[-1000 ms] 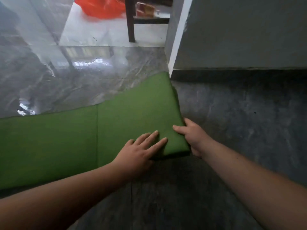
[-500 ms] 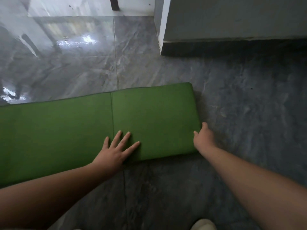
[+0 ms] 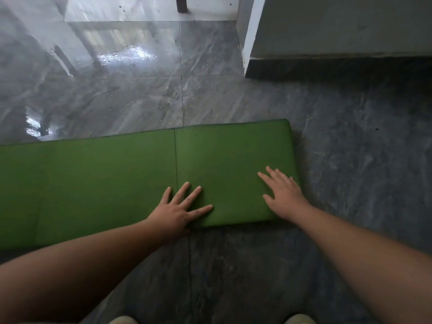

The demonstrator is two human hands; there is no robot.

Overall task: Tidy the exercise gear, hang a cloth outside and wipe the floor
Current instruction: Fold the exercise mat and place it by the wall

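- A green exercise mat is seen lying flat on the grey tiled floor, stretched from the left edge of the view to a thick, rounded end on the right, where it appears to be folded over on itself.
- A seam or fold edge is seen running across the mat just left of its middle in the view.
- The left hand is laid flat on the mat near that seam, with the fingers spread and nothing gripped.
- The right hand is laid flat near the folded right end, palm down and fingers extended; nothing is clasped by it either.
- The two hands are held well apart, both pressed on the doubled section.
- The step in hand is judged to be the tidying of the exercise gear: the folded part is being flattened so that a further fold or roll can be made.
- For the next move, the folded end would likely need to be gripped along its edge by both hands and turned over leftward, with the edges kept aligned.
- No cloth is visible; hanging and wiping appear not yet begun.
- A wall corner stands beyond the mat's right end, apart from it.
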